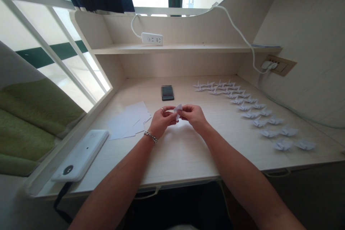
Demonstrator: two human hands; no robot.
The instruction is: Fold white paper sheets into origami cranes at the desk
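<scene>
A small piece of folded white paper (178, 109) is pinched between both hands above the middle of the desk. My left hand (162, 119), with a ring and a chain bracelet at the wrist, grips its left side. On its right side, the thumb and fingers of my right hand (193, 115) are closed on the same paper. The fingers cover part of the folds. Loose white paper sheets (129, 120) overlap on the desk to the left. At the right, several folded paper cranes (250, 114) stand in rows running from the back towards the front edge.
Beyond my hands lies a dark phone-like device on a stand (167, 93). A long white device (83, 154) with a dark strap rests at the desk's left edge. On the shelf (183, 48) is a power strip (152, 38); a white cable (237, 27) hangs towards the wall socket (280, 65).
</scene>
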